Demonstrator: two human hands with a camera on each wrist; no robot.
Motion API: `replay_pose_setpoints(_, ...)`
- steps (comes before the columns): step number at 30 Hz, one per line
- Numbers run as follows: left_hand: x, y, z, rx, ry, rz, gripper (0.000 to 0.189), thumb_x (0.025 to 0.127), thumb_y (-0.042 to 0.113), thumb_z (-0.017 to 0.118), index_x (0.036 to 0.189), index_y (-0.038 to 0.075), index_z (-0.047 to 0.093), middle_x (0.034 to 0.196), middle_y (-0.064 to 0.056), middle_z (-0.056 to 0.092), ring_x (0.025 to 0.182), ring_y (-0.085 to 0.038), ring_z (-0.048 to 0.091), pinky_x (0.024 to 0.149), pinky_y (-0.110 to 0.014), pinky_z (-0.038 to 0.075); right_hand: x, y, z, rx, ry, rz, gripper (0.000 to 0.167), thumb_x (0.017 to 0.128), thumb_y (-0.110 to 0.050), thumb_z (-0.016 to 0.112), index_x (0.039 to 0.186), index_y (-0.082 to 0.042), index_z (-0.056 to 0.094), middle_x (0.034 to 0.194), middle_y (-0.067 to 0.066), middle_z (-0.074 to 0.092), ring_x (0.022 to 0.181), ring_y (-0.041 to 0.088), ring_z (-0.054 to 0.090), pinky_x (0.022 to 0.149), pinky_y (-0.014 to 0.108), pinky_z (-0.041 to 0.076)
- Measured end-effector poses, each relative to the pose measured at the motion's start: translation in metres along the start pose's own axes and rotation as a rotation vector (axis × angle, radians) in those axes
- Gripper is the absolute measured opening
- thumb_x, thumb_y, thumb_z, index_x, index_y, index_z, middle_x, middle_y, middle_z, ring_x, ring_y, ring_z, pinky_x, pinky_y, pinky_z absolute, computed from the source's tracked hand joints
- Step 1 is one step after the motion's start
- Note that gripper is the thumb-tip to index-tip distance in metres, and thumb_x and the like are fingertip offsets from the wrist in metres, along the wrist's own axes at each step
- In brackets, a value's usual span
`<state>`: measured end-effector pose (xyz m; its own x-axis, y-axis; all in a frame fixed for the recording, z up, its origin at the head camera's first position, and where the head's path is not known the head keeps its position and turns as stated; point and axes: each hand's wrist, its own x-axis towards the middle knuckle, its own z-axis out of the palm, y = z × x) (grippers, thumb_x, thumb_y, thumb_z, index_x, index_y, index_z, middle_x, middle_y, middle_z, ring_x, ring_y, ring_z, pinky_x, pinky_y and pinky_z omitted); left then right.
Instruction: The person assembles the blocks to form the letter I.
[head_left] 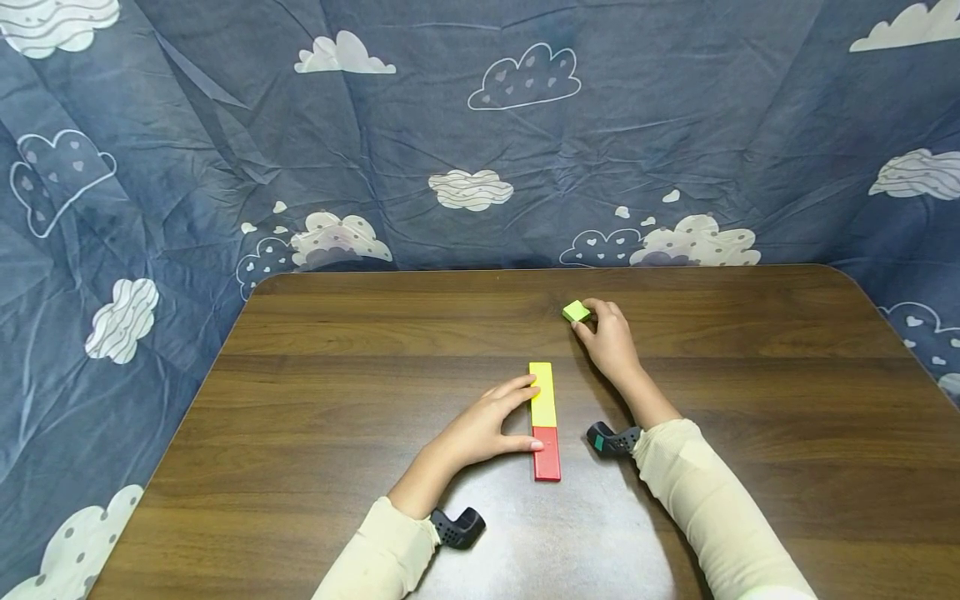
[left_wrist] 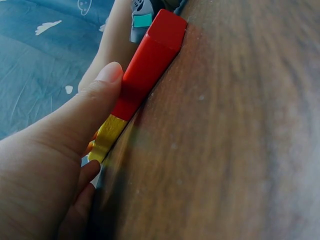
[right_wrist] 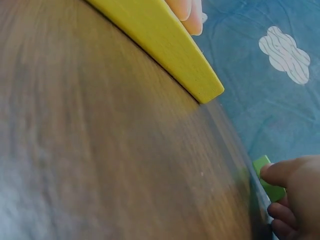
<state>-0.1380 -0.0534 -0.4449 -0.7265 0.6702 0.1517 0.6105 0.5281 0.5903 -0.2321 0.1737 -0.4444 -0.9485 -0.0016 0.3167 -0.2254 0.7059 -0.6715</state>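
A yellow block (head_left: 543, 398) and a red block (head_left: 547, 457) lie end to end on the table in one straight row. My left hand (head_left: 480, 423) rests on them from the left side, with two fingertips over the yellow block and the thumb on the red one. The left wrist view shows that thumb against the side of the red block (left_wrist: 152, 62). Farther back, my right hand (head_left: 611, 342) pinches a small light-green block (head_left: 576, 311) between thumb and fingers. In the right wrist view the green block (right_wrist: 267, 180) shows partly behind the thumb.
The brown wooden table (head_left: 315, 400) spreads out around both hands. Its back edge meets a blue cloth (head_left: 420, 125) printed with clouds. Black devices are strapped to both wrists, the right one (head_left: 613, 440) close to the red block.
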Motion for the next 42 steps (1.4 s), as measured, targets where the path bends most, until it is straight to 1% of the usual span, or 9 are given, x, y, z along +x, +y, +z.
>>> replay_pose_setpoints(4,0.000,-0.001,0.000,0.000,0.002,0.000,0.071,0.076,0.041,0.069,0.133,0.008,0.043,0.142,-0.004,0.032,0.128,-0.020,0.030,0.104,-0.033,0.024,0.001,-0.003,-0.002,0.032,0.011,-0.012,0.035,0.082,-0.005,0.063,0.113,0.007,0.053,0.103,0.023,0.051,0.093,0.033,0.051,0.081,0.043,0.041)
replay_pose_setpoints(10,0.000,-0.002,-0.001,-0.001,-0.002,-0.012,0.071,0.076,0.042,0.069,0.134,0.009,0.043,0.142,-0.003,0.032,0.128,-0.019,0.030,0.103,-0.033,0.025,0.000,-0.013,-0.005,0.041,0.002,-0.055,0.035,0.082,-0.005,0.063,0.115,0.005,0.053,0.108,0.022,0.052,0.103,0.034,0.050,0.088,0.045,0.038)
replay_pose_setpoints(15,0.000,-0.002,-0.001,-0.004,-0.003,-0.013,0.072,0.076,0.042,0.069,0.134,0.009,0.043,0.142,-0.003,0.032,0.128,-0.019,0.030,0.103,-0.033,0.025,-0.002,-0.021,-0.004,0.064,-0.022,-0.083,0.033,0.082,-0.003,0.063,0.114,0.004,0.054,0.109,0.020,0.054,0.101,0.033,0.051,0.087,0.044,0.040)
replay_pose_setpoints(22,0.000,-0.002,-0.001,-0.005,0.005,-0.003,0.071,0.076,0.042,0.068,0.133,0.008,0.043,0.142,-0.003,0.032,0.128,-0.019,0.030,0.103,-0.033,0.025,-0.005,-0.027,0.000,0.106,-0.077,-0.130,0.034,0.082,0.001,0.063,0.115,0.003,0.055,0.111,0.017,0.055,0.098,0.030,0.054,0.085,0.041,0.043)
replay_pose_setpoints(29,0.000,-0.002,0.000,-0.007,-0.004,-0.010,0.071,0.076,0.042,0.068,0.134,0.009,0.043,0.142,-0.001,0.031,0.128,-0.018,0.029,0.104,-0.032,0.024,-0.008,-0.026,0.004,0.083,-0.138,-0.164,0.035,0.082,-0.001,0.062,0.117,0.001,0.055,0.115,0.016,0.055,0.105,0.029,0.052,0.089,0.042,0.041)
replay_pose_setpoints(36,0.000,-0.002,0.000,-0.004,0.002,0.003,0.071,0.076,0.041,0.068,0.133,0.009,0.043,0.142,-0.002,0.032,0.128,-0.018,0.030,0.103,-0.032,0.025,-0.011,-0.025,0.006,0.063,-0.214,-0.215,0.035,0.083,-0.003,0.063,0.117,0.000,0.056,0.117,0.015,0.054,0.112,0.029,0.048,0.094,0.043,0.036)
replay_pose_setpoints(39,0.000,-0.003,0.001,0.002,0.001,0.004,0.071,0.076,0.042,0.068,0.133,0.008,0.043,0.142,-0.003,0.032,0.128,-0.018,0.030,0.103,-0.033,0.025,-0.012,-0.024,0.007,0.073,-0.237,-0.242,0.035,0.082,-0.003,0.063,0.116,0.002,0.056,0.116,0.016,0.055,0.111,0.029,0.048,0.094,0.043,0.036)
replay_pose_setpoints(42,0.000,-0.003,0.001,0.004,0.000,0.002,0.071,0.076,0.042,0.068,0.134,0.008,0.043,0.142,-0.003,0.032,0.128,-0.019,0.030,0.103,-0.033,0.025,-0.013,-0.023,0.007,0.087,-0.252,-0.258,0.034,0.081,-0.001,0.064,0.115,0.002,0.057,0.115,0.017,0.056,0.108,0.029,0.051,0.092,0.042,0.039)
